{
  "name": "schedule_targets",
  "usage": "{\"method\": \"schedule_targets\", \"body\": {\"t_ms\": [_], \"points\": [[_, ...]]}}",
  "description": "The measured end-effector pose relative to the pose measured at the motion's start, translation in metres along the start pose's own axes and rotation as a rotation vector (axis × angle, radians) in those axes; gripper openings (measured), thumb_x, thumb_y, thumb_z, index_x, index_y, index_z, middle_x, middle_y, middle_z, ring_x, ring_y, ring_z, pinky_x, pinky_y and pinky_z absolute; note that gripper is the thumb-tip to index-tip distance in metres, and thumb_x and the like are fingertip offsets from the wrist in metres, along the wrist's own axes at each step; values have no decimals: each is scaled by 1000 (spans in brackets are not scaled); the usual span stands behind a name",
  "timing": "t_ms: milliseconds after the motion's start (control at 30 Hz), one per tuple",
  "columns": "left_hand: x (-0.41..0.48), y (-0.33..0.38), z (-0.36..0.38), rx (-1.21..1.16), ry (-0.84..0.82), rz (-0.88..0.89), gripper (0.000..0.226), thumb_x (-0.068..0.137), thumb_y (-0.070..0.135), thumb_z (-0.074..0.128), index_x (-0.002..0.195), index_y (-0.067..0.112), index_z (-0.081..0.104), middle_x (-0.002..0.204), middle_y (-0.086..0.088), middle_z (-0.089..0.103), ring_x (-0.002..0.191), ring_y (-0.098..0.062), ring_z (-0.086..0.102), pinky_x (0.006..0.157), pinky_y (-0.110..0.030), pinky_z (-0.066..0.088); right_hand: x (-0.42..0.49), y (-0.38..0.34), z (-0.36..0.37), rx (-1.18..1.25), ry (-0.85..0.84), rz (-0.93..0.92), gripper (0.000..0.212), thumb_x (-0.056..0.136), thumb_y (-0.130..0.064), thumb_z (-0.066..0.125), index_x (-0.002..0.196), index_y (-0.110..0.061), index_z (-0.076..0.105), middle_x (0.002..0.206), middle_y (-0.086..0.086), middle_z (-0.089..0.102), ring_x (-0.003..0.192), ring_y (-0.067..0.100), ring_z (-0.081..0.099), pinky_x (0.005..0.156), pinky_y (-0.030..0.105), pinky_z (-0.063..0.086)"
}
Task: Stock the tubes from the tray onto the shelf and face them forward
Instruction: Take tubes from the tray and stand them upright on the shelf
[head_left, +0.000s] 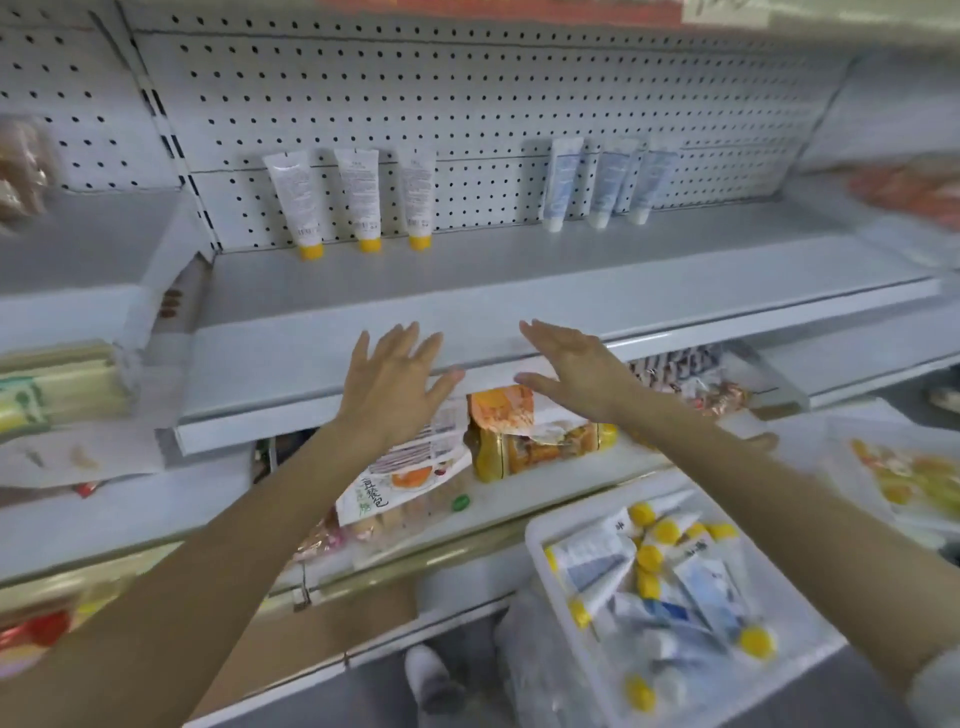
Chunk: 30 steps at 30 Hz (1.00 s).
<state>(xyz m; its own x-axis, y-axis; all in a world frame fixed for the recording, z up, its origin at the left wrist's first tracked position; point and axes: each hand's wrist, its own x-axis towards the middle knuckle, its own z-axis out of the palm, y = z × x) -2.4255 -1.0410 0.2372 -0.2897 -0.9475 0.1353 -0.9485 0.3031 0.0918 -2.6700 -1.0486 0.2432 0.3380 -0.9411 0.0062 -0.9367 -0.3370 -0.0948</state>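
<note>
Six tubes stand cap-down on the shelf (467, 280), leaning against the pegboard (467, 104) behind it. The three yellow-capped tubes (361, 200) are at eleven o'clock from my hands and show small print. The three blue tubes (605, 182) are at one o'clock, with a wide gap between the two groups. My left hand (395, 379) and right hand (571, 366) are flat and empty, fingers straight, a little apart from each other in front of the shelf's front lip. I cannot tell whether they touch it. At five o'clock the white tray (537, 551) holds a loose heap of tubes (675, 577), lying every which way. Under my hands, on the next shelf down, an orange snack pack (524, 436) and a bread bag (410, 467) lie partly hidden by my forearms. At nine o'clock lie long pale packs (57, 384).
</note>
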Motion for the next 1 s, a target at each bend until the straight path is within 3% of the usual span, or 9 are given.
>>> {"method": "schedule_targets", "body": {"t_ms": [300, 433, 533, 767, 867, 1000], "points": [[-78, 109, 38, -55, 7, 213, 60, 97, 54, 26, 145, 19, 37, 152, -8, 34, 140, -23, 30, 114, -44, 15, -151, 37, 24, -52, -130, 139, 72, 94, -60, 28, 153, -23, 9, 160, 2, 12, 145, 23, 15, 118, 41, 9], [-115, 138, 84, -102, -61, 165, 71, 92, 62, 14, 142, 19, 38, 147, -5, 40, 135, -26, 37, 108, -45, 29, -198, 77, 58, 5, -292, 256, 77, 92, -65, 29, 153, -23, 8, 160, 2, 10, 145, 24, 17, 117, 41, 16], [-136, 154, 134, -138, -259, 26, 66, 94, 60, 25, 148, 22, 28, 155, -4, 29, 141, -23, 28, 113, -41, 23, -230, 105, 95, 155, -362, 383, 79, 91, -65, 35, 153, -21, 12, 160, 3, 14, 144, 23, 20, 117, 40, 20], [-189, 203, 236, -456, -638, -473, 83, 87, 70, 33, 151, 20, 13, 156, -7, 22, 139, -30, 31, 107, -48, 35, -296, 176, 176, 467, -533, 570, 76, 90, -52, 53, 150, -15, 22, 153, 9, 29, 138, 25, 32, 109, 34, 26], [-198, 241, 255, -655, -680, -686, 87, 90, 62, 43, 152, 13, 8, 158, -9, 14, 143, -30, 23, 113, -44, 28, -304, 217, 198, 595, -541, 630, 69, 92, -45, 56, 147, -13, 29, 150, 9, 34, 135, 23, 38, 100, 27, 30], [-212, 287, 277, -843, -564, -842, 76, 87, 52, 58, 145, 14, 29, 142, -14, 43, 129, -33, 43, 107, -44, 36, -290, 258, 228, 652, -560, 656, 62, 91, -49, 55, 139, -12, 42, 142, 5, 45, 129, 24, 45, 95, 28, 32]]}}
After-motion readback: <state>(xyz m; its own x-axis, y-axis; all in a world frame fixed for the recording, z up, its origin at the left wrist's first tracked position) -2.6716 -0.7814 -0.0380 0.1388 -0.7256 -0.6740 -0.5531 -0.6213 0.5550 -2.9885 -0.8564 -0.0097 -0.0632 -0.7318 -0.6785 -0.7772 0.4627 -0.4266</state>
